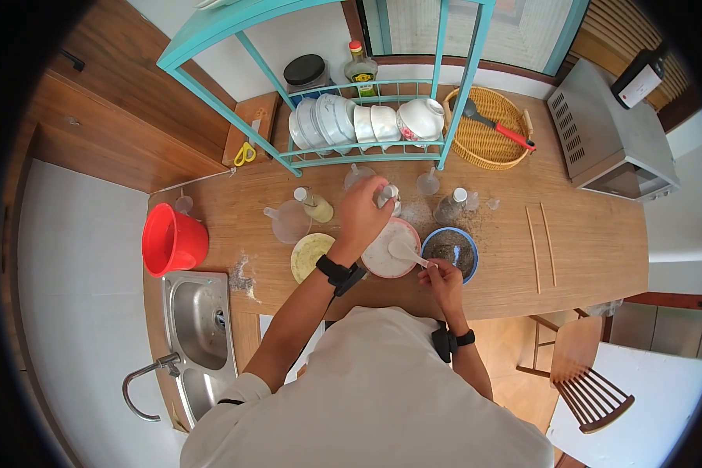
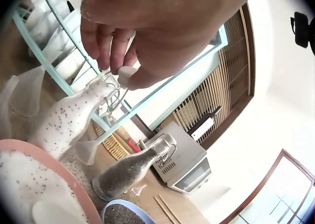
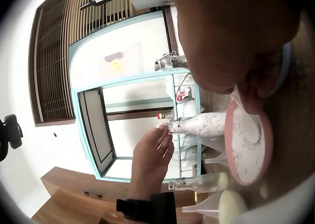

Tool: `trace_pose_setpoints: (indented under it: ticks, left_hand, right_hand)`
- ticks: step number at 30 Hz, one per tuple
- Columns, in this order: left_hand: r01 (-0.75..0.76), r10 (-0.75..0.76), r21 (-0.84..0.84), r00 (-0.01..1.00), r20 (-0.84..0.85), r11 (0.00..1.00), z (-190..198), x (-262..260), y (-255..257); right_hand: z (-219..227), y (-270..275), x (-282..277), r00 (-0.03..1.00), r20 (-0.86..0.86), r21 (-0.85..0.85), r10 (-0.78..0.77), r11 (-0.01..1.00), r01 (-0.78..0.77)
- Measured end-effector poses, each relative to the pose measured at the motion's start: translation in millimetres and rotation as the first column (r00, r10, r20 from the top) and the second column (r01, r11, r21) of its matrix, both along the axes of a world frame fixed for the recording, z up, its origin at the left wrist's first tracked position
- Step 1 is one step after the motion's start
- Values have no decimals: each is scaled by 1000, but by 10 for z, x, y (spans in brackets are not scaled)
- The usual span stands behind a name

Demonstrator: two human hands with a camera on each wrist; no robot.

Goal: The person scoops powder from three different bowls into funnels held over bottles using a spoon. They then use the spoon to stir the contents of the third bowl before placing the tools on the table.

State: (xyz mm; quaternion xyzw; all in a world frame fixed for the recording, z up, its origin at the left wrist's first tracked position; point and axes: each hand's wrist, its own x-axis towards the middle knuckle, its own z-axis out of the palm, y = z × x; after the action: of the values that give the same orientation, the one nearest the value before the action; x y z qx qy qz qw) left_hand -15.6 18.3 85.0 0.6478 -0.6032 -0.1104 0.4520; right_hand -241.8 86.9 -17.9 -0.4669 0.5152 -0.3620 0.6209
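Observation:
My left hand (image 1: 363,214) pinches the white stopper (image 2: 126,75) of a swing-top glass bottle (image 2: 66,120), right beside its mouth. The bottle stands upright, filled with white powder speckled with dark bits. In front of it is a pink-rimmed bowl (image 1: 378,269) of the same speckled powder. The fingers of my right hand (image 1: 444,287) grip a white spoon (image 1: 402,249) by its handle, its bowl end over the pink-rimmed bowl. A blue-rimmed bowl (image 1: 476,264) of dark grains sits close to the right hand. Behind that bowl stands a bottle of dark grains (image 2: 123,174).
A bowl of pale yellow powder (image 1: 310,253), a yellowish bottle (image 1: 317,207) and a clear funnel (image 1: 291,224) are on the left. Behind stands a turquoise rack (image 1: 366,160) with bowls. Chopsticks (image 1: 533,249) lie right; a red bucket (image 1: 164,242) stands near the sink (image 1: 199,320).

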Motion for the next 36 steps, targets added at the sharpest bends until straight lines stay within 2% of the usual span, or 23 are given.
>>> trace_pose_setpoints:
  ticks: [2,14,19,22,31,34,36]
  left_hand:
    - [40,-37,34,997,-70,999,1,24,-12]
    - [55,-51,30,990,-133,998,-94,59,5]
    - [50,-48,42,998,-28,998,-89,64,18]
    - [96,-93,2,969,-227,995,-96,71,-3]
    - [97,-89,34,977,-193,995,2,117,-12]
    - [90,-90,19,996,6,996,45,120,-34]
    - [79,-79,44,997,2,996,75,86,-37]
  right_hand:
    - [36,-5,1,1000,4,27,-14,1000,14]
    - [-14,-20,-4,1000,19,26,-6,1000,5]
    - [-25,-22,-16,1000,15,23,-2,1000,2]
    - [-44,-24,-22,1000,13,37,-12,999,11]
    - [-30,-49,6,1000,25,24,0,1000,-1]
    - [15,-55,9,999,-38,-9,12,1000,-13]
    - [44,-49,4,999,-42,-2,10,1000,-10]
